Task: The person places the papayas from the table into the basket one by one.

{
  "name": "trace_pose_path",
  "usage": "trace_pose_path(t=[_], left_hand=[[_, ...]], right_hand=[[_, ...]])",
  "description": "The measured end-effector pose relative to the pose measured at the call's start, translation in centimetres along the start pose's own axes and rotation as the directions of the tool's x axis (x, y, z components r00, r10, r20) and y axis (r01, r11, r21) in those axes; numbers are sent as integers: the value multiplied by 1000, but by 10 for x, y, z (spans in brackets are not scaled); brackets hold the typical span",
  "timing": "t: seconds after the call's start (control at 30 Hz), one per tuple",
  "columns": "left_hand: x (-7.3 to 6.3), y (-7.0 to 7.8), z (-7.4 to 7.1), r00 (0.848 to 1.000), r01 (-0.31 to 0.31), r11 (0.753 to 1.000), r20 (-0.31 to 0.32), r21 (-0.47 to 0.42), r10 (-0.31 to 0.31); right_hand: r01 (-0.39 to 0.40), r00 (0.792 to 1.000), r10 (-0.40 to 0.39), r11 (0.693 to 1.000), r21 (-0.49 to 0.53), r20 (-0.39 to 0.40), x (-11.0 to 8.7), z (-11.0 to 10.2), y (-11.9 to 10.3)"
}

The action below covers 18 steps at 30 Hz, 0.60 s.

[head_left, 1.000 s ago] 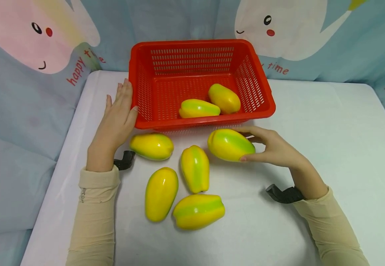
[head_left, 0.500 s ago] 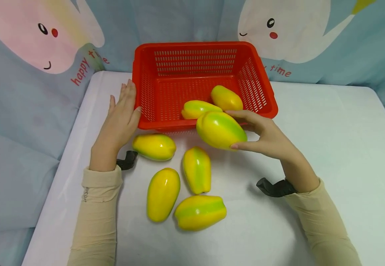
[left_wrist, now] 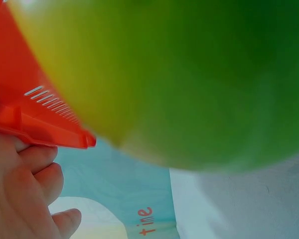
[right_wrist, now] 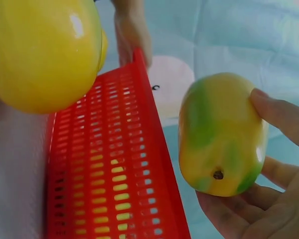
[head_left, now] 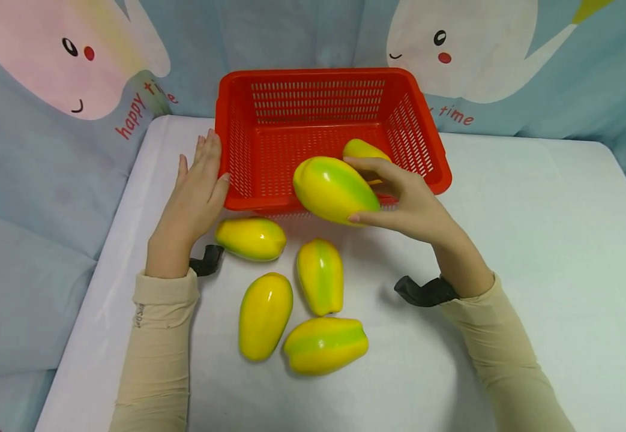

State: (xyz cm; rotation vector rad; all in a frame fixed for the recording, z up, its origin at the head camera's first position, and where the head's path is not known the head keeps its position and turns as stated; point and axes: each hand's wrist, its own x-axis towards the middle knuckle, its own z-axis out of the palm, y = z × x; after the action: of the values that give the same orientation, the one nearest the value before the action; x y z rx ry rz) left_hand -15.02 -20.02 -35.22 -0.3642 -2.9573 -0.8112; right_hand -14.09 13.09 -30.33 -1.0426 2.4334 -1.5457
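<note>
My right hand (head_left: 418,204) grips a yellow-green papaya (head_left: 328,189) between thumb and fingers, over the front rim of the red plastic basket (head_left: 318,73). In the right wrist view the held papaya (right_wrist: 222,134) shows its dark stem end, above the basket's slotted wall (right_wrist: 109,149). Another papaya (head_left: 365,150) lies inside the basket, partly behind the right hand; a second one there is hidden by the held fruit. With fingers extended, my left hand (head_left: 191,189) rests along the basket's left rim. In the left wrist view a nearby papaya (left_wrist: 189,74) covers much of the picture.
Several papayas lie on the white table (head_left: 534,240) before the basket: one by the left wrist (head_left: 250,239), a middle papaya (head_left: 320,277), a left papaya (head_left: 266,317) and a front papaya (head_left: 326,346). A patterned blue curtain (head_left: 302,36) stands behind.
My right hand has lifted the papaya from near the table and carried it left and toward the back, to over the basket's front rim. The left hand stays at the basket's left side.
</note>
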Motion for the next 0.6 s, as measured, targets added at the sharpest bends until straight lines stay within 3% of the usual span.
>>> trace_pose_path(t=[0.4, 0.6], left_hand=[[1, 0, 0, 1000, 0, 1000, 8, 3, 0], [1, -1, 1, 1000, -3, 1000, 7, 6, 3]], right_hand=[[8, 998, -4, 998, 64, -59, 31, 18, 7], [-30, 996, 38, 995, 99, -81, 43, 27, 11]])
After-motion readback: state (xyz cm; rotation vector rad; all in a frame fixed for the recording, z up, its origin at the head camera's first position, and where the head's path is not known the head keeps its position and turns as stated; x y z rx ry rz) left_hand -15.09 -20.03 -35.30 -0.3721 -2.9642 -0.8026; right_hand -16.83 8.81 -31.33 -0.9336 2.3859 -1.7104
